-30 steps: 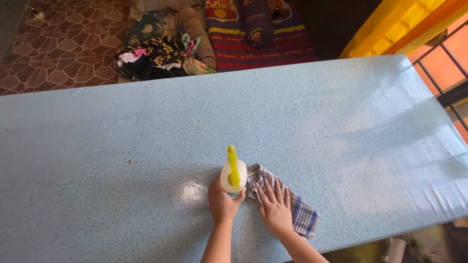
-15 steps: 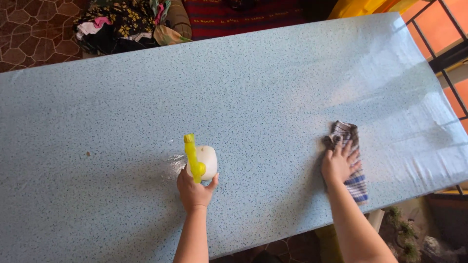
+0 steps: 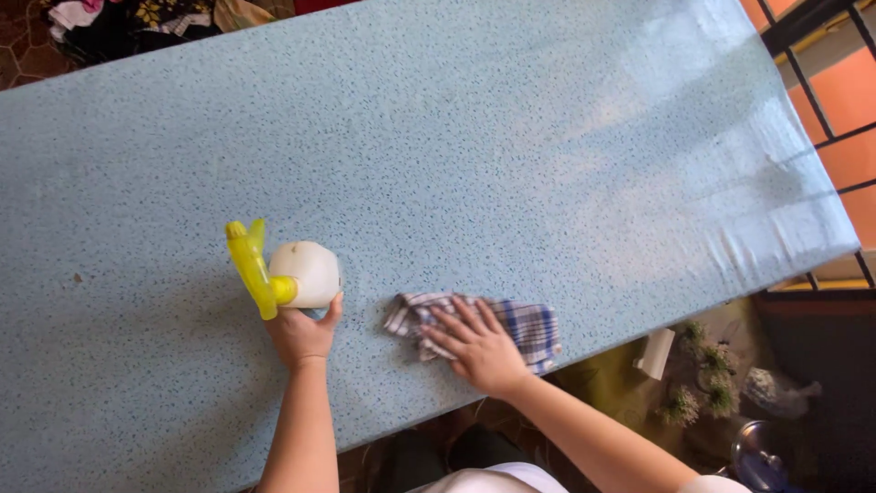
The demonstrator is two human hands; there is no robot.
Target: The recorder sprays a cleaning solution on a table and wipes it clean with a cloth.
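The left hand [image 3: 301, 333] wraps the white spray bottle [image 3: 306, 274] standing upright, light-looking and best held round its body, while just beside it the right hand [image 3: 479, 342] presses flat on the soft, limp checked cloth [image 3: 525, 324] lying on the blue table [image 3: 456, 137].

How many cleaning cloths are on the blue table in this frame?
1. The checked cloth lies flat near the table's front edge, under the right hand. The left hand holds a white spray bottle, not a cloth. None seems hidden.

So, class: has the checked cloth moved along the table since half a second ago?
Yes. The checked cloth slid left from the table's right end, toward the spray bottle.
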